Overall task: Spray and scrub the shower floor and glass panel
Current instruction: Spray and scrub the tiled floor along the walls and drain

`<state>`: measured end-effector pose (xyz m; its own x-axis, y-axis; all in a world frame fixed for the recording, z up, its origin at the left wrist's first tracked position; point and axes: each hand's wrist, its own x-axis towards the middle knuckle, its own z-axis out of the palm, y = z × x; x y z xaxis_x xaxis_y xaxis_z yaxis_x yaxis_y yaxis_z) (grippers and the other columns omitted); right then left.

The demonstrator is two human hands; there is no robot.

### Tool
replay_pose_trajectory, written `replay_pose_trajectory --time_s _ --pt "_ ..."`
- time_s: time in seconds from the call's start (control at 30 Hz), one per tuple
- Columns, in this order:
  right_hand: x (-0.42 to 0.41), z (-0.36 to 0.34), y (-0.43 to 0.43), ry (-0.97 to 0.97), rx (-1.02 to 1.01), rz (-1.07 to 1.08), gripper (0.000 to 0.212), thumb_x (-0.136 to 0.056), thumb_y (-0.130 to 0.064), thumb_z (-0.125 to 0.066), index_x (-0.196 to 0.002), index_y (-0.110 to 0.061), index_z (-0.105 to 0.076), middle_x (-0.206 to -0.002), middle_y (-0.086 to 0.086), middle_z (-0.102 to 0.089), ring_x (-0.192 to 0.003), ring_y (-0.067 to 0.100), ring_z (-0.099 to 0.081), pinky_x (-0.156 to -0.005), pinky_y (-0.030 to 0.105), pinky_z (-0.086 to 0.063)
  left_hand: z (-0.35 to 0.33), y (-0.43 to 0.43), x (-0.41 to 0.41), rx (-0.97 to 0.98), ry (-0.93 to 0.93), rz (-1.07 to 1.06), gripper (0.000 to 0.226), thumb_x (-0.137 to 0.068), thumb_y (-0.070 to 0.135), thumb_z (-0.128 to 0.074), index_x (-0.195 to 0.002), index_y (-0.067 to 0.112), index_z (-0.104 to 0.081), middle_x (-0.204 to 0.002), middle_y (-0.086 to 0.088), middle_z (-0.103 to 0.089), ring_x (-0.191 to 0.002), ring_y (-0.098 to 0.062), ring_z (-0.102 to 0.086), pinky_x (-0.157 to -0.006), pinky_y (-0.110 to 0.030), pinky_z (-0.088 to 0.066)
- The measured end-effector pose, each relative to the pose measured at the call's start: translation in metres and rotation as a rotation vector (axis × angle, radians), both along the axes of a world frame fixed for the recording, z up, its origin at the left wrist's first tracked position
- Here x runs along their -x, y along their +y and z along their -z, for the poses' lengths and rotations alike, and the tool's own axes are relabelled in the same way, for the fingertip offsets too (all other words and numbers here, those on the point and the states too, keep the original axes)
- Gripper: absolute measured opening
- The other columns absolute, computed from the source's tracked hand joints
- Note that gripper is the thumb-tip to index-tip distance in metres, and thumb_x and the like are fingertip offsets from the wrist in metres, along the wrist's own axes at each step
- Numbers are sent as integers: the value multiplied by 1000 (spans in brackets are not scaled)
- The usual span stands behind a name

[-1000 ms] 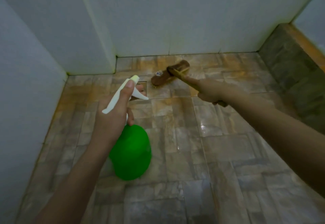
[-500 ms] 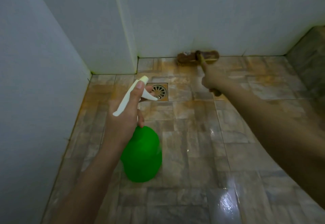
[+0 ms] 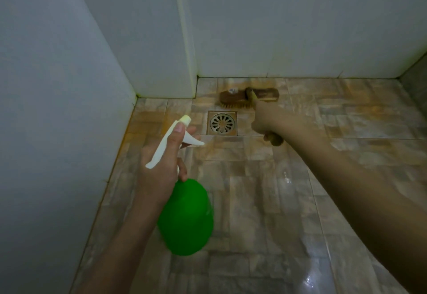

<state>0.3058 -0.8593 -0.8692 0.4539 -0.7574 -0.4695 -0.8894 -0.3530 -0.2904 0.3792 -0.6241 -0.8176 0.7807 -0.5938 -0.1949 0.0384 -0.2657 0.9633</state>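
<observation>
My left hand grips a green spray bottle by its white trigger head, nozzle pointing toward the far floor. My right hand is closed around the handle of a brown scrub brush. The brush head rests on the wet tiled shower floor, close to the back wall and just beyond the drain. No glass panel is visible.
A square metal floor drain lies between my hands. White walls enclose the floor at the back and left, with a boxed-out corner. A dark stone ledge rises at the far right. Orange stains mark the tiles near the walls.
The brush went from left of centre to the back wall and now sits just above the drain. The view shifted, revealing the drain. The left hand still holds the bottle.
</observation>
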Motion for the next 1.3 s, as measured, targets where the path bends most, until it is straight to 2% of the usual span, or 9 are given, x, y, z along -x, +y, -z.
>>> replay_pose_trajectory --time_s 0.2,0.3,0.37,0.57,0.67,0.83,0.97,1.1,1.3 --pt "-45 9 -2 -96 28 -6 83 -88 5 -54 -151 -5 -2 -80 23 -64 -62 28 -68 -54 41 -59 10 11 -8 52 14 32 31 -92 56 -49 -73 61 -73 -79 -12 -70 -42 -9 -45 -58 -34 -43" --pt "-32 12 28 -84 -30 -71 89 -91 0 -51 -152 -25 9 -74 18 -66 -51 25 -64 -41 32 -53 13 14 -16 55 12 46 24 -91 63 -54 -78 60 -74 -100 -31 -71 -43 -12 -46 -58 -35 -43" --pt "-40 8 24 -42 -17 -116 75 -93 -1 -47 -153 -18 -5 -75 18 -66 -48 23 -63 -41 31 -52 16 15 -20 37 18 14 25 -87 65 -51 -78 60 -74 -103 -29 -71 -44 -13 -47 -58 -36 -43" --pt "-52 5 16 -60 49 -157 85 -90 4 -47 -153 -20 5 -76 18 -61 -49 25 -62 -42 36 -55 19 21 -25 46 8 -21 29 -84 70 -50 -75 57 -75 -78 -1 -72 -44 -14 -50 -54 -33 -46" --pt "-6 6 61 -58 -16 -181 91 -91 1 -48 -151 -38 8 -86 13 -57 -53 24 -65 -41 34 -56 16 23 -27 53 17 -30 31 -81 68 -48 -74 54 -76 -82 -17 -69 -44 -13 -50 -53 -31 -46" --pt "-25 21 49 -82 143 -223 93 -93 5 -41 -148 -42 17 -73 15 -54 -51 29 -61 -38 46 -54 20 27 -24 60 37 -55 29 -82 66 -52 -78 51 -77 -78 6 -72 -43 -14 -50 -52 -32 -45" --pt "4 25 40 -139 107 -318 101 -92 5 -42 -140 -59 17 -82 14 -55 -50 29 -63 -37 44 -54 20 48 -22 69 8 -69 41 -79 74 -50 -88 47 -78 -83 3 -76 -45 -16 -52 -54 -35 -47" --pt "48 10 30 -81 20 -524 77 -96 -7 -44 -144 -54 -4 -82 4 -59 -55 22 -62 -48 32 -56 12 74 -25 63 19 -130 34 -78 76 -53 -80 52 -77 -78 -23 -69 -43 -16 -50 -51 -33 -44" --pt "-40 16 30 -279 215 -954 58 -98 -27 -49 -150 -37 -24 -110 3 -61 -84 16 -54 -76 34 -48 1 103 -30 42 -33 -177 32 -89 62 -54 -79 44 -79 -53 -15 -55 -40 -12 -47 -43 -22 -41"
